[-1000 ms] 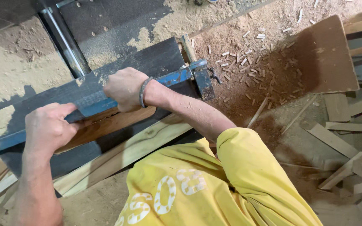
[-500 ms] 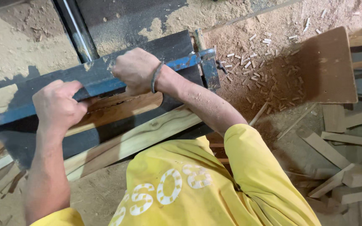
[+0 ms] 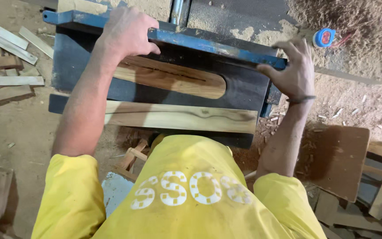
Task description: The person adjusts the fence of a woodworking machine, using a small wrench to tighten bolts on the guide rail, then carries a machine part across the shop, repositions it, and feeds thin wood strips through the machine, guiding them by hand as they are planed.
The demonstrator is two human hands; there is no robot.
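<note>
Left hand (image 3: 127,33) and right hand (image 3: 295,71) each wrap closed around opposite ends of a blue metal rail (image 3: 208,44) across the saw table's (image 3: 244,88) far edge.

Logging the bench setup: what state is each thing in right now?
left hand: gripping the blue fence bar
right hand: holding the bar's right end
blue fence bar: lying across the saw table
pale plank: flat along the table's near edge
</note>
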